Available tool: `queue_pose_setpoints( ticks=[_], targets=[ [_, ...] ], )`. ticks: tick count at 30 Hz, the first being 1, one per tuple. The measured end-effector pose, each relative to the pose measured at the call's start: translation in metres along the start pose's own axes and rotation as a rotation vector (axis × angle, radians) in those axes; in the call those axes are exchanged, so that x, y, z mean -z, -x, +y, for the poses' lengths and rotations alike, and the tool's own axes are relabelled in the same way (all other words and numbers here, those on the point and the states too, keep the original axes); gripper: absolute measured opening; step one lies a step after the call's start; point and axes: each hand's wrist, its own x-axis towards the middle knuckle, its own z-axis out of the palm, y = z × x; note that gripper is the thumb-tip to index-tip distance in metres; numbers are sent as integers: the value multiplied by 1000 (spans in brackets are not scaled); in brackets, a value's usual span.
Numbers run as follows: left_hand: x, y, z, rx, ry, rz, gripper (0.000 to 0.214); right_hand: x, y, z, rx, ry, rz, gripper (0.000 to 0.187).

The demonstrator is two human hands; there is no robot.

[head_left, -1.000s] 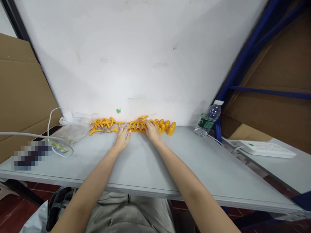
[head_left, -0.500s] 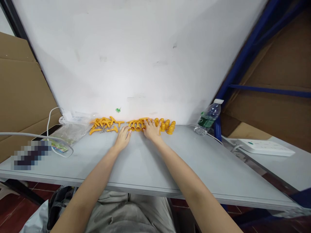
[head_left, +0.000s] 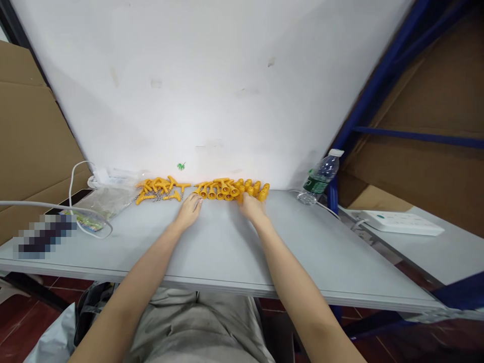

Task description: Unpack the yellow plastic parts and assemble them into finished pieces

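Along the back of the grey table lie yellow plastic parts. In the middle is a row of yellow bell-shaped pieces [head_left: 212, 193] with T-shaped handles, their round mouths toward me. My left hand [head_left: 188, 210] rests at the left end of this row, fingers stretched out and apart, beside the leftmost bell. My right hand [head_left: 252, 207] is at the right part of the row, against a group of yellow cup-shaped pieces [head_left: 257, 187]; its fingers are mostly hidden among them. Further left lies a heap of yellow T-shaped handles [head_left: 161, 185] with small metal chains.
A clear plastic bag [head_left: 113, 197] and a white cable [head_left: 71, 189] lie at the left, near a blurred-out dark object [head_left: 45, 237]. A water bottle [head_left: 320, 177] leans at the right. Beyond it is a white power strip [head_left: 401, 223]. The white panel [head_left: 227, 91] closes off the back.
My right hand has moved right, from on top of the bell-shaped pieces to the cup-shaped ones, uncovering several bells. My left hand stays at the row's left end. The view has shifted slightly.
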Motion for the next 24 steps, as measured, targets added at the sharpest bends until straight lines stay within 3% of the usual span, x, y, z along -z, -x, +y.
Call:
queue_pose_setpoints(
  ticks=[4,10,17,20,24],
  targets=[
    [0,0,0,11,12,-7,27,1,3,-17,-79,65,-37,27],
    [-2,0,-3,18,5,-28,26,9,10,-32,-8,-34,-28,25],
    [0,0,-3,15,-24,-49,24,-11,13,-32,-15,-150,-155,22],
    [0,0,-5,96,-93,-26,22,-18,12,-31,-34,-134,-152,18],
    [4,-1,-15,331,-242,78,32,-20,13,-32,-51,-99,-147,20]
  ],
)
